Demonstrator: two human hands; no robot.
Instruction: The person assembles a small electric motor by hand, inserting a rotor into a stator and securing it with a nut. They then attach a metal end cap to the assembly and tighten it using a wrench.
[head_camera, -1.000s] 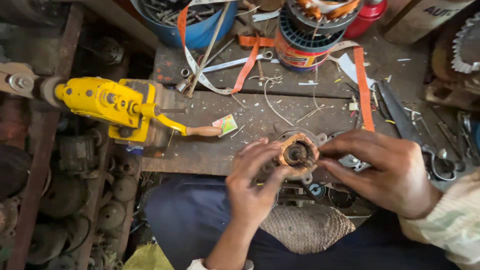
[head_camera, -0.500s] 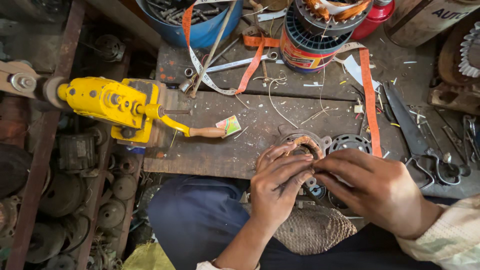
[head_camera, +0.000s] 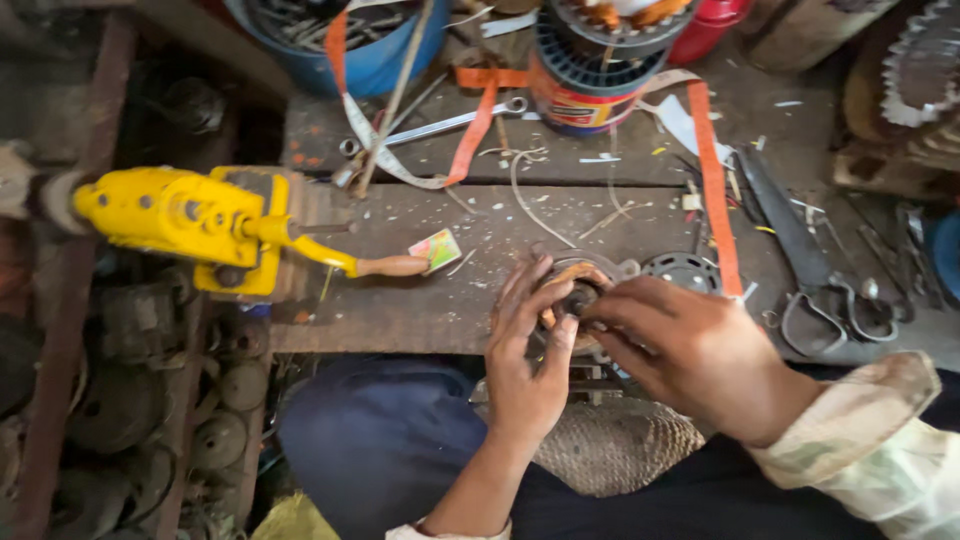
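2 hands gripping round motor part, at bench edge

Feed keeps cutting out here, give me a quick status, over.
Both hands, left hand and right hand, on the round motor part at bench edge. Yellow winder well clear.

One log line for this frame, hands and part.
left hand: holds round motor part | right hand: fingers at part's center | bench: yellow winder left
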